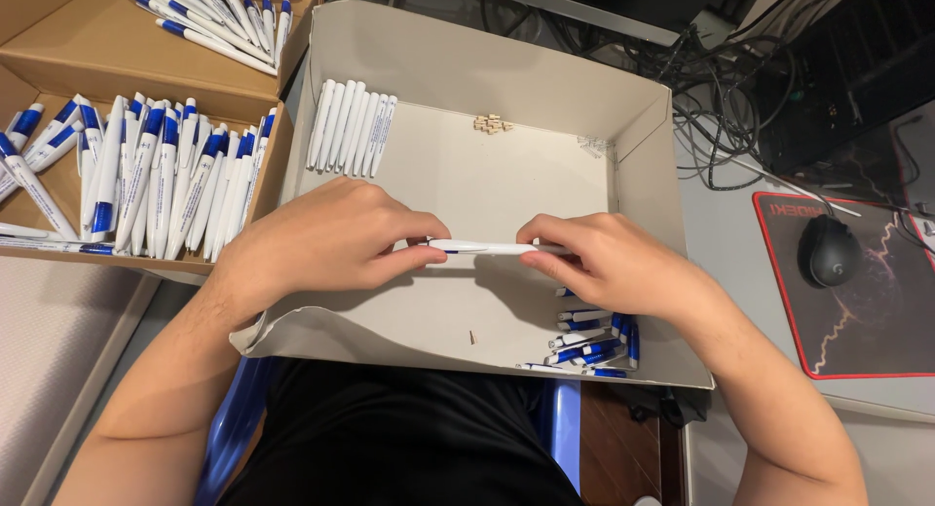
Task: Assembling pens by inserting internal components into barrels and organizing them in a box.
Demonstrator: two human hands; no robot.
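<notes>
Item: white pen barrel (484,246), held level over the middle of the shallow white box (638,126), left hand (326,241) pinching one end, right hand (609,262) the other; both hands clamped on it.
Step, as judged: joining the pen's parts; the ends need pressing straight together.
Far-left corner of the box: row of plain white barrels (351,126).
Near-right corner: heap of blue-and-white pieces (594,340).
Left of the box: brown carton (107,53) of finished blue-and-white pens (166,175).
Right of the box: black mouse (829,251) on red-edged mat (877,301).
</notes>
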